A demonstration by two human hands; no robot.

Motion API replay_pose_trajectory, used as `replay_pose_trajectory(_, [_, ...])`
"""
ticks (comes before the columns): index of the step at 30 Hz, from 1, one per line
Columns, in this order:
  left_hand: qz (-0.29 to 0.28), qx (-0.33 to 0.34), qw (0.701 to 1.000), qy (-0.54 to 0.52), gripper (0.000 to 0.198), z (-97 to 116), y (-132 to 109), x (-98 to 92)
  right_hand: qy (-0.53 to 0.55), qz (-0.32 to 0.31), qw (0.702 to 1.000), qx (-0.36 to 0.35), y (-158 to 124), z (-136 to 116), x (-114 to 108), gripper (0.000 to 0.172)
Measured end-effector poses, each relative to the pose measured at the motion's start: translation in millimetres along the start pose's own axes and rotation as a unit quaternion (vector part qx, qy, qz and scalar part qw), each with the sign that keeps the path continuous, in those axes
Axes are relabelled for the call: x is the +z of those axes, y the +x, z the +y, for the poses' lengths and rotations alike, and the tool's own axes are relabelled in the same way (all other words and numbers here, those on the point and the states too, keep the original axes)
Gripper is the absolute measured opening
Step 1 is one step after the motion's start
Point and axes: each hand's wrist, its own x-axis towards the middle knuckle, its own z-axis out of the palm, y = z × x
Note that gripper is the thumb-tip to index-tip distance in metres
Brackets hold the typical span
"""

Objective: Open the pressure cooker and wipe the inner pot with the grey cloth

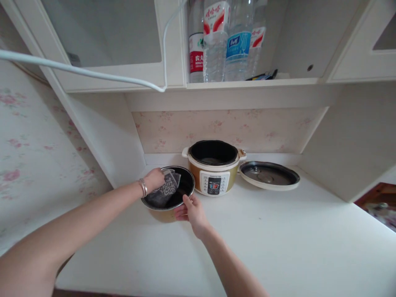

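Note:
A round inner pot (185, 181) with a dark inside and a gold outside stands on the white counter, left of the cooker. My left hand (154, 180), with bracelets at the wrist, is closed on a grey patterned cloth (167, 189) at the pot's left rim; the cloth hangs into the pot. My right hand (192, 211) grips the pot's front right rim, thumb on top and fingers against the outer wall. Just behind and to the right sits the gold and white electric cooker (214, 183), its dark cavity uncovered.
The cooker's lid (269, 176) lies inside-up on the counter (262, 239) to the right. Plastic bottles (216, 53) stand on the overhead cabinet shelf (278, 82). A white cable (93, 73) crosses the upper left. Cabinet side panels bound the counter left and right.

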Motion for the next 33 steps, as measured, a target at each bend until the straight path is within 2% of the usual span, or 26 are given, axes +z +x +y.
replay_pose_trajectory(3, [0.075, 0.109, 0.988, 0.076, 0.022, 6.7, 21.5, -4.0, -0.012, -0.001, 1.000, -0.001, 0.1, -1.0, -0.4, 0.034])
replay_pose_trajectory(6, [0.163, 0.247, 0.946, 0.133, 0.025, 18.4, 36.5, -11.0, -0.020, -0.005, 1.000, -0.001, 0.6, -1.7, -1.6, 0.036])
replay_pose_trajectory(9, [0.180, 0.322, 0.918, 0.146, 0.024, 27.9, 40.9, -14.6, -0.018, -0.005, 1.000, 0.004, 1.0, -1.6, -2.8, 0.039])
replay_pose_trajectory(11, [0.170, 0.330, 0.921, 0.121, 0.026, 29.0, 39.2, -15.1, -0.020, -0.005, 1.000, 0.003, 0.8, -1.6, -3.0, 0.040])
replay_pose_trajectory(13, [0.154, 0.284, 0.943, 0.082, 0.029, 26.0, 35.4, -15.2, -0.021, -0.006, 1.000, -0.002, 0.1, -1.9, -2.9, 0.041])
replay_pose_trajectory(17, [0.101, 0.069, 0.991, 0.056, 0.024, 16.9, 25.9, -15.3, -0.019, -0.013, 1.000, 0.000, -1.4, -4.1, -3.8, 0.043])
replay_pose_trajectory(20, [0.034, -0.071, 0.996, 0.040, 0.018, 12.6, 20.1, -15.0, -0.024, -0.020, 0.999, 0.007, -1.1, -6.9, -5.3, 0.045])
replay_pose_trajectory(23, [-0.028, -0.160, 0.986, -0.040, 0.019, 4.4, 15.2, -18.1, -0.029, -0.014, 0.999, 0.007, 0.4, -8.8, -4.9, 0.046])
replay_pose_trajectory(25, [-0.099, -0.196, 0.966, -0.137, 0.019, -6.2, 9.4, -25.5, -0.028, -0.003, 1.000, 0.005, 1.3, -8.7, -3.5, 0.045])
replay_pose_trajectory(26, [-0.141, -0.212, 0.946, -0.199, 0.018, -12.4, 5.0, -31.0, -0.026, 0.000, 1.000, 0.004, 1.4, -8.2, -2.9, 0.044])
replay_pose_trajectory(28, [-0.204, -0.244, 0.889, -0.330, 0.014, -22.8, -6.9, -45.2, -0.026, 0.000, 1.000, 0.002, 0.7, -6.9, -3.0, 0.043])
replay_pose_trajectory(30, [-0.197, -0.261, 0.832, -0.448, 0.019, -25.9, -21.6, -61.1, -0.029, -0.010, 1.000, 0.004, -1.0, -6.0, -6.3, 0.043])
replay_pose_trajectory(33, [-0.104, -0.284, 0.775, -0.555, 0.026, -10.9, -41.2, -82.8, -0.036, -0.028, 0.999, 0.014, -5.2, -9.3, -17.1, 0.044])
